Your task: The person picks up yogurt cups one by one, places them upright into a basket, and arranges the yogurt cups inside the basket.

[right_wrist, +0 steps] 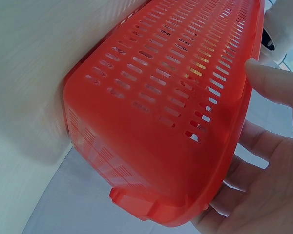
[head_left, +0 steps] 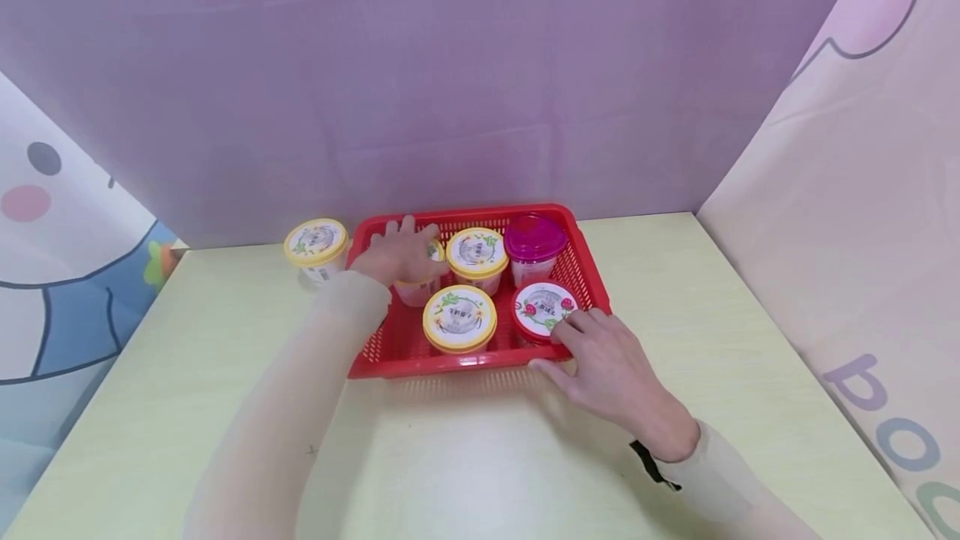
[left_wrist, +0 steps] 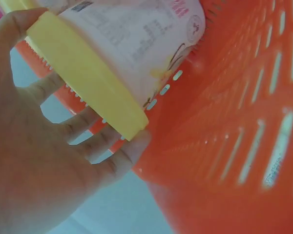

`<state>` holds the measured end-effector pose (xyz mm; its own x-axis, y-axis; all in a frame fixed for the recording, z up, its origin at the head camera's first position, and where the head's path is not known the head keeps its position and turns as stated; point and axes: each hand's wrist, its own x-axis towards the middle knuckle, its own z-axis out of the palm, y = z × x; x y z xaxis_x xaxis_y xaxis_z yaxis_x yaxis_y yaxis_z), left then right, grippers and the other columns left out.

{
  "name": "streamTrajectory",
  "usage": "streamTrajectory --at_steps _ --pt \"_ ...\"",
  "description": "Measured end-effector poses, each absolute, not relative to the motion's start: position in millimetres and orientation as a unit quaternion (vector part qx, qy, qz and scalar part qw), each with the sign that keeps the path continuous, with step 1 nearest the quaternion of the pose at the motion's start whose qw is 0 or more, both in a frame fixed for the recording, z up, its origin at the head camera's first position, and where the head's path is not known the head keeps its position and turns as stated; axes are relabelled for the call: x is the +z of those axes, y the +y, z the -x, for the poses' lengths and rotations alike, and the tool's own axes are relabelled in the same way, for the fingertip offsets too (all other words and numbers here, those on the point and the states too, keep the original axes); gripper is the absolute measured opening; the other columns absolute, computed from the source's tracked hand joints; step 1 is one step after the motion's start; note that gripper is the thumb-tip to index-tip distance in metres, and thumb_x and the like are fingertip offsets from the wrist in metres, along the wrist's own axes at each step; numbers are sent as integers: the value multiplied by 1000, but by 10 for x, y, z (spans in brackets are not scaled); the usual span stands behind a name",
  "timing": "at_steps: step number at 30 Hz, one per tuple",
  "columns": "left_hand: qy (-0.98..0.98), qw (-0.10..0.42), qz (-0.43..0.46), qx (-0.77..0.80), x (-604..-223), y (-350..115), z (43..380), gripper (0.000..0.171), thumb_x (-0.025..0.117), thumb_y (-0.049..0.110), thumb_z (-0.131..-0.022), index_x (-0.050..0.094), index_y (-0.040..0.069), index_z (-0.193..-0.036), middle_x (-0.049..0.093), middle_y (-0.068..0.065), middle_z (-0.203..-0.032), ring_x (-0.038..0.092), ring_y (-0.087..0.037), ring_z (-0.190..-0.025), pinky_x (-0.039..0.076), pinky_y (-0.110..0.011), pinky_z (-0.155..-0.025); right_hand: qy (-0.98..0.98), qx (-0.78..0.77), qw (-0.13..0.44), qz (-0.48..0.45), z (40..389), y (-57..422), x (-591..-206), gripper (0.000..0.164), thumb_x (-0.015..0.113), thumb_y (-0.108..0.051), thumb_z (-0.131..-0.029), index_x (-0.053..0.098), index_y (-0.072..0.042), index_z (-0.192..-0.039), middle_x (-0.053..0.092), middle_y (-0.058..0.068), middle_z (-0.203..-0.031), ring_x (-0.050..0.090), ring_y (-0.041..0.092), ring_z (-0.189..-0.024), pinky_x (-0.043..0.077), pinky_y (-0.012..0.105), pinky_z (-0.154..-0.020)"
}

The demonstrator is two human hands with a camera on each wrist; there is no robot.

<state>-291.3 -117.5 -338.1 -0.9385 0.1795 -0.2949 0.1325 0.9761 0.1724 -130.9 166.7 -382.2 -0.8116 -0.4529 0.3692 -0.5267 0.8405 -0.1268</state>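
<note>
A red plastic basket (head_left: pixel 420 367) with slotted walls holds several lidded paper tubs. My left hand (head_left: pixel 399 257) reaches into its back left corner and holds a yellow-lidded tub (head_left: pixel 417 292) by the lid. In the left wrist view, the thumb and spread fingers lie around the yellow lid (left_wrist: pixel 88 73), and the tub appears tilted by the camera. My right hand (head_left: pixel 611 369) grips the basket's front right rim, thumb outside and fingers over the edge, beside a red-lidded tub (head_left: pixel 542 311). The right wrist view shows the fingers behind the rim (right_wrist: pixel 234 141).
Two more yellow-lidded tubs, one at the back (head_left: pixel 477 252) and one in front (head_left: pixel 459 319), stand mid-basket. A magenta-lidded tub (head_left: pixel 534 242) is at back right. Outside, left of the basket, stands another yellow-lidded tub (head_left: pixel 317 247). A purple cloth wall (head_left: pixel 450 90) borders the table (head_left: pixel 675 298).
</note>
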Motion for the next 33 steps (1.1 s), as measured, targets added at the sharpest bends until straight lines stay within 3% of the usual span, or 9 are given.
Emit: streamTrajectory --at_steps 13,15,20,24,33 --pt "982 165 -66 69 -3335 -1148 2863 98 75 49 -86 20 26 -163 32 -16 -148 27 -40 -140 29 -67 -112 -945 113 167 -258 1305 1670 -3826 40 83 -44 -81 71 -9 -97 62 2 -88 56 22 -86 50 37 -73" --pt "982 159 -70 71 -3279 -1166 2842 95 70 52 -89 16 27 -164 26 -18 -155 22 -43 -144 27 -69 -112 -945 113 166 -257 1303 1667 -3824 39 83 -44 -81 72 -9 -97 62 2 -89 56 22 -87 50 38 -73" --pt "986 121 -75 86 -3153 -1253 2816 91 48 66 -96 -1 31 -164 -3 -17 -169 -1 -47 -152 8 -68 -117 -945 116 167 -257 1309 1663 -3824 41 83 -44 -81 72 -9 -98 63 3 -89 56 22 -87 50 38 -74" --pt "989 104 -73 78 -3111 -1321 2809 92 36 74 -95 -7 30 -163 -10 -16 -169 -9 -47 -152 -3 -67 -117 -945 115 166 -257 1307 1668 -3819 40 83 -44 -81 72 -9 -99 64 3 -90 56 22 -87 50 38 -73" --pt "990 96 -60 84 -3177 -1502 2840 99 42 76 -92 -5 26 -164 -13 -19 -168 -13 -49 -151 -9 -69 -115 -944 121 166 -259 1318 1672 -3831 41 82 -46 -81 73 -9 -98 61 1 -87 55 21 -85 49 37 -72"
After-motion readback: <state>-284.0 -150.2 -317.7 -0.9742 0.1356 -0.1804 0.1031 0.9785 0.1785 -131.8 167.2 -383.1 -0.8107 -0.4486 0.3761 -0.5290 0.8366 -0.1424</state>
